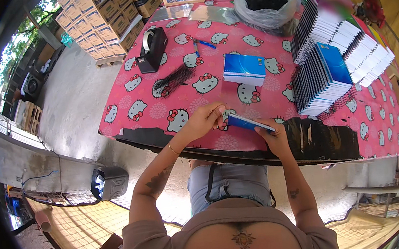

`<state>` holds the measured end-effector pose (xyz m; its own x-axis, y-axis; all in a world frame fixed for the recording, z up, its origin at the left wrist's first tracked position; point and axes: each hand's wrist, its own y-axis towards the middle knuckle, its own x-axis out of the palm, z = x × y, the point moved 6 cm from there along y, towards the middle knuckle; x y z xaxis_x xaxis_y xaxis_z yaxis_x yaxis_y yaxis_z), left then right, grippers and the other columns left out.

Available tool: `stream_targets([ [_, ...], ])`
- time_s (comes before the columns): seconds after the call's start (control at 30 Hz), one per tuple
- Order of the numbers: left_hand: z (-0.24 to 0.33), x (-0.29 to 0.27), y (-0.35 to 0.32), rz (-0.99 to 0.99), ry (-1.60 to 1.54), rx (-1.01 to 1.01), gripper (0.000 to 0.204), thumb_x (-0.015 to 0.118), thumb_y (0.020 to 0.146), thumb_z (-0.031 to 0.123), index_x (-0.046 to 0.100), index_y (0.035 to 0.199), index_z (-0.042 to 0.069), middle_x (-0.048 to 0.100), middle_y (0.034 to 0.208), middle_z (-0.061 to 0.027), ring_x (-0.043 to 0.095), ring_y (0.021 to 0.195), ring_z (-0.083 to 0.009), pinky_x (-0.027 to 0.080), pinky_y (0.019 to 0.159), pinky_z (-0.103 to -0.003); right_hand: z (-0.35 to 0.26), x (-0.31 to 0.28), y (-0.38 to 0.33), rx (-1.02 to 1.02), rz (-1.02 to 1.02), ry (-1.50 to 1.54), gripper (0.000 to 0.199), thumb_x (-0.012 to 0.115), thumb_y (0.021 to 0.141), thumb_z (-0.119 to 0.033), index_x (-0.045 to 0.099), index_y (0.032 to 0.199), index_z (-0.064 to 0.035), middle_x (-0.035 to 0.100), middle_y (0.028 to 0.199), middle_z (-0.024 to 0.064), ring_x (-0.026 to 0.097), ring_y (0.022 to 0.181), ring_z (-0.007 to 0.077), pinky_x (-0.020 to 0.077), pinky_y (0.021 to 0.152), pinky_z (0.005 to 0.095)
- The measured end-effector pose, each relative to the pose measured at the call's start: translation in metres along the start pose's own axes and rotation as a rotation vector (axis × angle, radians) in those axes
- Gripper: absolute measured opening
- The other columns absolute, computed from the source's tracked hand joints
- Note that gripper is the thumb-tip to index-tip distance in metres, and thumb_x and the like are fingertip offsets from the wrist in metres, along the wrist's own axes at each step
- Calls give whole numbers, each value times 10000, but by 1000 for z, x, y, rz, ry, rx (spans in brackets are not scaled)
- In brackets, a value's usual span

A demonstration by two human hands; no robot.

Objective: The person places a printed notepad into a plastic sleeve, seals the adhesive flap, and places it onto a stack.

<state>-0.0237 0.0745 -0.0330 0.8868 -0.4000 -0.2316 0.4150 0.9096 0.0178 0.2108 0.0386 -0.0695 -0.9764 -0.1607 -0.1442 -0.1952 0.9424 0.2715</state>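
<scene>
Right hand (274, 133) closed on 1 blue booklet (245, 123) at the counter's (136, 126) near edge; left hand (211, 117) pinched at its 10 o'clock end, contents unclear. Binding judged partway: coil-bound stacks (318, 78) at 2 o'clock look finished; small booklet stack (243, 69) at 12 o'clock, no coils visible, seemingly remains, with loose coils (173, 80) at 10 o'clock.

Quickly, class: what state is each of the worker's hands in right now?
Left hand: fingers closed by the notebook's near end; whether they pinch anything cannot be told.
Right hand: closed, holding the blue notebook.
</scene>
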Motion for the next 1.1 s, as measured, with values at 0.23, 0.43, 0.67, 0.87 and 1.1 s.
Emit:
stream_targets([
  [0.23,-16,-5,4,-86,-233,-218,383,478,1074,366,656,1185,46,599,658,-18,585,580,-81,490,537,-222,0,5,2,32,-51,69,240,661,924,24,705,1158,-6,737,1054,73,645,952,124,492,870,269],
  [0.43,-19,-5,2,-85,-327,-236,399,481,1069,388,642,1175,38,626,674,-21,606,572,-87,495,520,-201,-1,5,3,11,-56,44,242,661,909,53,708,1139,-6,735,1054,77,651,960,131,495,868,273],
  [0.67,-20,-1,1,-68,-460,-245,362,520,1058,358,648,1173,40,630,723,-16,607,626,-85,488,548,-215,-12,4,3,-120,-32,-28,308,656,867,108,709,1138,-26,726,1081,110,675,1000,189,500,880,286],
  [0.87,-18,-4,1,-131,-365,-148,312,572,1040,298,651,1192,37,633,807,-8,617,740,-81,471,624,-227,-15,5,2,-179,-37,-67,346,649,845,130,707,1138,-44,723,1118,121,684,1022,216,504,889,292],
  [1.1,-4,3,-3,-125,-214,31,247,635,1003,178,652,1218,58,664,865,-28,626,778,-80,510,667,-236,-23,7,2,-253,-23,-140,382,656,818,138,710,1144,-54,718,1132,136,700,1019,250,527,869,306],
])
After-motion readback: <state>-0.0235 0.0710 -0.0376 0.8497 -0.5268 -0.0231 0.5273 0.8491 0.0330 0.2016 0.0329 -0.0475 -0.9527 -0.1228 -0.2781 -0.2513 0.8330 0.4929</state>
